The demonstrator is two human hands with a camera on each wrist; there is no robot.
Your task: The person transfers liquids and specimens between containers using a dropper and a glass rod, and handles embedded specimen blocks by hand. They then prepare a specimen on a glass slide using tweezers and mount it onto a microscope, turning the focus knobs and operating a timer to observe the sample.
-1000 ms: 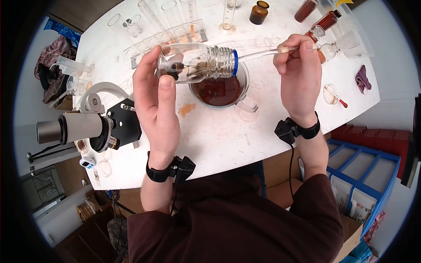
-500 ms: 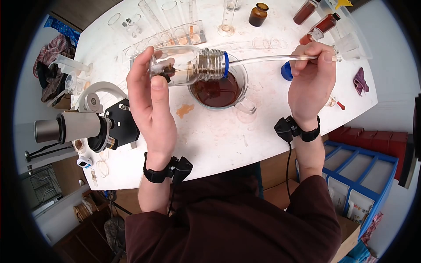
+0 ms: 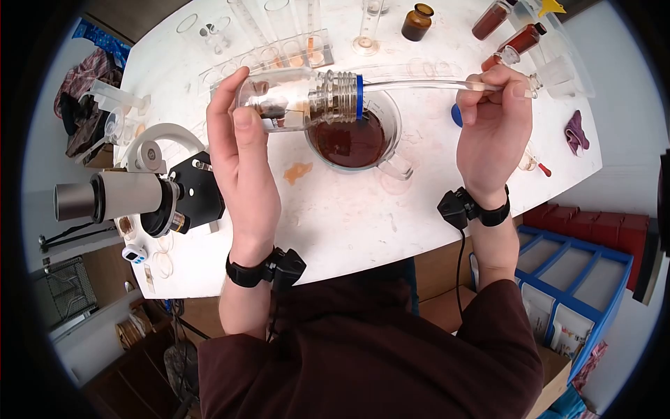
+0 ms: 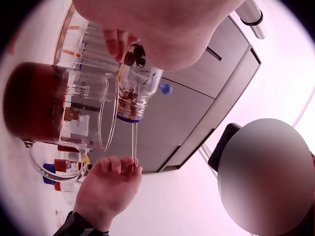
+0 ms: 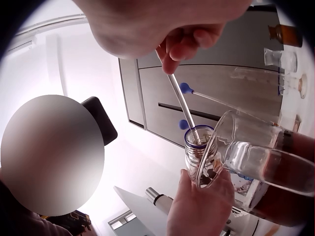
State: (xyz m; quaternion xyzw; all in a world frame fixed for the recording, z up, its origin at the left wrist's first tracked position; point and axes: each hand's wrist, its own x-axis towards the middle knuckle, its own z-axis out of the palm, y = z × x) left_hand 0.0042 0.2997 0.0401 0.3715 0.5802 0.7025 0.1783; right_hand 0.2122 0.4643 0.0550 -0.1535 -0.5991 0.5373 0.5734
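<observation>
In the head view my left hand [image 3: 248,178] grips a clear glass bottle [image 3: 300,94] lying on its side in the air, its blue-rimmed mouth facing right. My right hand [image 3: 492,143] pinches the far end of a clear glass rod [image 3: 419,85], whose other end reaches the bottle mouth. The right wrist view shows the rod [image 5: 179,96] entering the bottle [image 5: 194,156]. Dark bits lie inside the glass. Below the mouth stands a glass jug [image 3: 396,166] of dark red liquid, partly hidden by the bottle.
A microscope [image 3: 129,192] stands at left and a test tube rack [image 3: 322,52] behind. Further back are a measuring cylinder [image 3: 366,42] and a brown bottle [image 3: 417,24]. Red-filled bottles [image 3: 523,38], a blue cap [image 3: 456,115] and a purple cloth [image 3: 576,134] are at right.
My right hand has moved right, and more of the rod shows between it and the bottle mouth. The bottle has shifted slightly left in my left hand. The blue cap has come into view.
</observation>
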